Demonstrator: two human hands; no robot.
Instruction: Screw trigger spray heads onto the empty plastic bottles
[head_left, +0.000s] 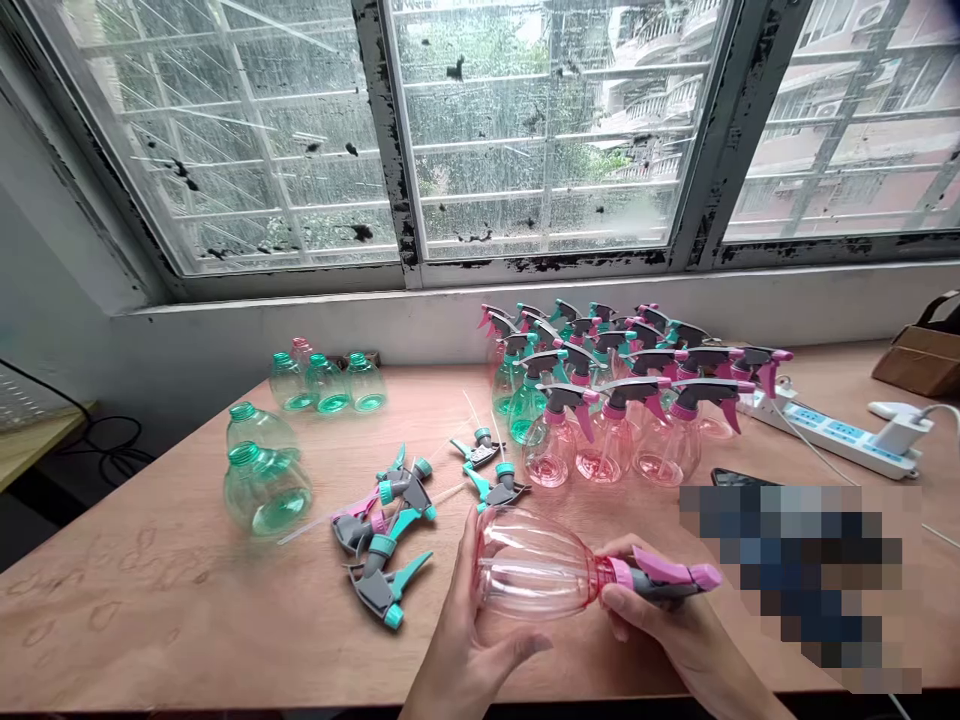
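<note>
A clear pink spray bottle lies sideways in the air above the front of the table, its neck pointing right. My left hand cups its base, the thumb held off the bottle. At the neck, the fingers of my right hand are closed around the pink collar of the grey and pink trigger sprayer. The sprayer sits on the bottle's mouth; whether it is tight I cannot tell. Just left of the bottle, several loose grey and teal trigger sprayers lie in a pile, with a pink one among them.
Several bottles with sprayers fitted stand in rows at the back. Green bottles without sprayers stand at the left, more behind them. To the right are a power strip, a phone beside a blurred patch, and a brown box.
</note>
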